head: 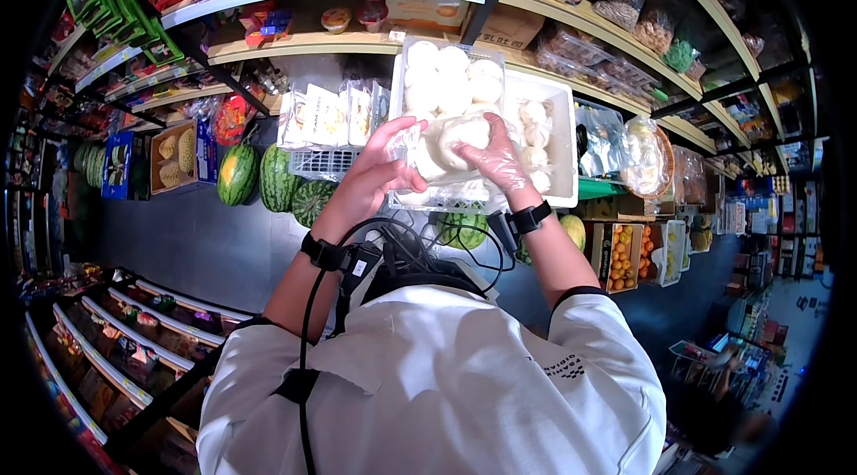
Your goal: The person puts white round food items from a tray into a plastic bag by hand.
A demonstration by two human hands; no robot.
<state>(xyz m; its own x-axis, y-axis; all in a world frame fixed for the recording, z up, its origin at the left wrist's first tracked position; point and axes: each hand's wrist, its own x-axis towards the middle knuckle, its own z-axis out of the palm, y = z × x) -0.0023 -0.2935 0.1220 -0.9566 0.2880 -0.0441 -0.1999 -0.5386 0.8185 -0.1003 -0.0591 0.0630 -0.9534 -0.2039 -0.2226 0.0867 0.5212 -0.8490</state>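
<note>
My right hand (pixel 497 157), in a clear plastic glove, holds a round white bun (pixel 466 135) above a clear plastic crate (pixel 402 100) of similar white buns. At the crate's left side, my left hand (pixel 385 167) has its fingers spread around a clear plastic bag (pixel 404 143); another white bun (pixel 428 160) lies between the hands, and whether it is inside the bag I cannot tell. To the right, a white foam box (pixel 566 140) holds bagged white buns (pixel 534 123). White packets (pixel 326 115) stand to the left of the crate.
Wooden shelves (pixel 361 46) with packaged food run behind the crates. Watermelons (pixel 280 180) lie on the floor at the left, near a box of durians (pixel 177 157). Boxed oranges (pixel 624 254) stand at the right. Black cables (pixel 402 240) hang near my wrists. Another person (pixel 713 401) is at lower right.
</note>
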